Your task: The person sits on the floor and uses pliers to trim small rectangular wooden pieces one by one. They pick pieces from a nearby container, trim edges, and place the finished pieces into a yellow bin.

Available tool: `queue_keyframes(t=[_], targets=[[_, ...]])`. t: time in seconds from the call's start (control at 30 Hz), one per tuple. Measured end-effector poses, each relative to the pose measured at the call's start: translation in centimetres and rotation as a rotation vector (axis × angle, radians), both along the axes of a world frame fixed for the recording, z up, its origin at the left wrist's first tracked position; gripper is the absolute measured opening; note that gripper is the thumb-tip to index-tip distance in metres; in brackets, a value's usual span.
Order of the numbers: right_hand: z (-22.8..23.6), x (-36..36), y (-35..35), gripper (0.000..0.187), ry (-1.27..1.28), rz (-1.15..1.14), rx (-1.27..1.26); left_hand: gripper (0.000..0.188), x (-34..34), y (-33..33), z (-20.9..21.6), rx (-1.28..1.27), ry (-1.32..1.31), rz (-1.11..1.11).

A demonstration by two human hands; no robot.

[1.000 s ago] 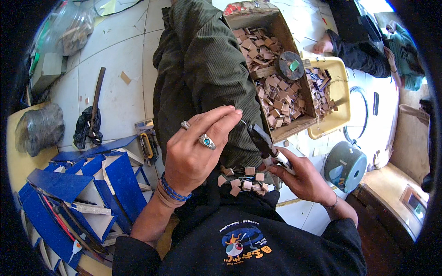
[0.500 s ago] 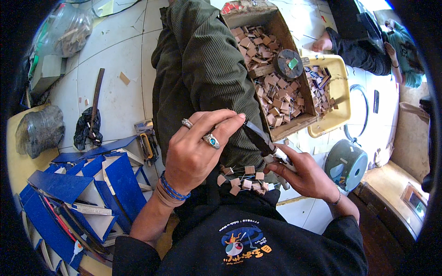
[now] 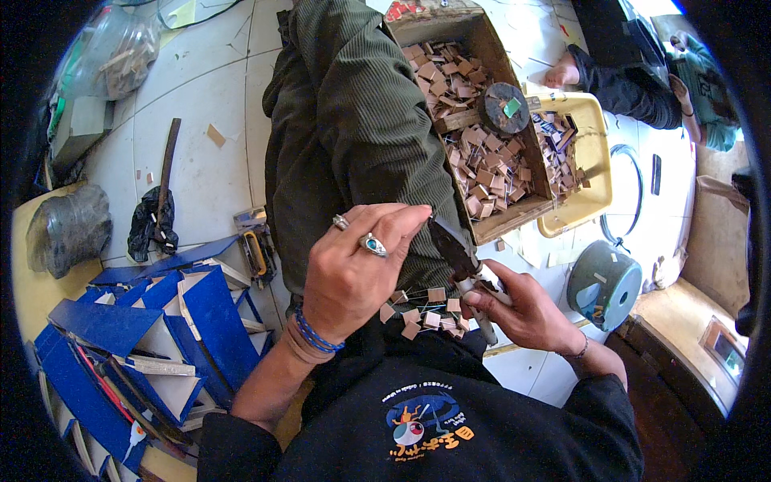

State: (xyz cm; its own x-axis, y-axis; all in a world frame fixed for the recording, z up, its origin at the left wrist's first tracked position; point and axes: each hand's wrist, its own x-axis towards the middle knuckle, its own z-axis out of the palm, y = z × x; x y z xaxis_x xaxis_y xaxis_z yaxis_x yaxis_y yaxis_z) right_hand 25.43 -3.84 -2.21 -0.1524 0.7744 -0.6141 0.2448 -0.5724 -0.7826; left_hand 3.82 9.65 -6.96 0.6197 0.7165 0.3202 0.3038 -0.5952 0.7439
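Observation:
My right hand is wrapped round the pale handles of a pair of pliers with long dark jaws. The jaws point up and left, over my thigh. Close to their tip, my left hand, wearing rings, pinches thumb and forefinger together. What lies between those fingertips is too small or hidden to make out. Below, on my lap, sits a small pile of tan square pieces with thin wire pins sticking out. Many similar tan pieces fill the wooden box beside my leg.
A dark round disc rests across the box. Behind it stands a yellow basin with more pieces. At right are a grey-green round container and a cable coil. Blue folders are heaped at left; another person sits far right.
My left hand has shifted slightly right and down, its fingertips still near the pliers' tip. The pliers have tilted a little in my right hand, and their handles look farther apart.

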Motion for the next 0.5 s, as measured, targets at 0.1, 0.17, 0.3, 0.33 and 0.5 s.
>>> queue_keyframes(t=[0.1,0.17,0.3,0.33,0.5], targets=[[-0.1,-0.4,-0.1,0.03,0.013,-0.028,-0.085,0.029,0.4,-1.0,0.2,-0.06,0.027,0.043],[-0.2,-0.6,-0.2,0.03,0.026,-0.05,-0.126,0.028,0.6,-1.5,0.4,-0.109,0.033,0.069],[-0.5,-1.2,-0.2,0.031,0.038,-0.063,-0.091,0.028,0.6,-1.7,0.6,-0.161,0.032,0.087],[-0.6,-1.3,-0.1,0.031,0.0,-0.043,-0.123,0.028,0.5,-1.6,0.7,-0.16,0.038,0.081],[-0.5,-0.2,0.4,0.036,0.04,-0.062,-0.114,0.031,0.7,0.3,0.4,-0.027,0.014,0.017]])
